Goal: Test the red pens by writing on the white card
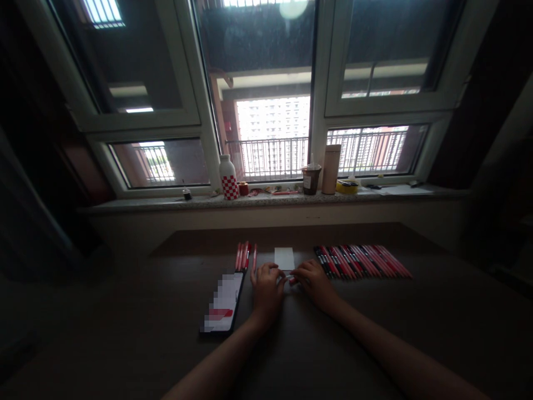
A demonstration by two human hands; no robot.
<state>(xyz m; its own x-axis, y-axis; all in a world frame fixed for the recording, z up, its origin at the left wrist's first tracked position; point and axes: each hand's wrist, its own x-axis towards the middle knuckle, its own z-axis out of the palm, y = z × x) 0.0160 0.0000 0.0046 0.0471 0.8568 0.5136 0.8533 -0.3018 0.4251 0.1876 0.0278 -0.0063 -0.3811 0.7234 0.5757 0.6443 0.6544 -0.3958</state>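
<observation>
My left hand [268,290] and my right hand [315,284] meet over the middle of the table. Between their fingertips is a slim red-and-white pen-like item [293,280], lying crosswise and partly hidden by the fingers. Both hands are closed on it in a pinch. Just beyond them lies a square pad of pale paper [284,258]. A single red pencil [255,254] rests beside the left fingers. Farther left is a small bunch of red pencils and pens [242,256]. On the right spreads a long row of red and black pens and pencils [362,262].
A phone [222,303] with a lit screen lies left of my left forearm. Along the windowsill [166,203] stand a checkered bottle [229,178], a plastic cup with a dark drink [311,179], a tall tumbler [331,169] and a yellow tape roll [347,187].
</observation>
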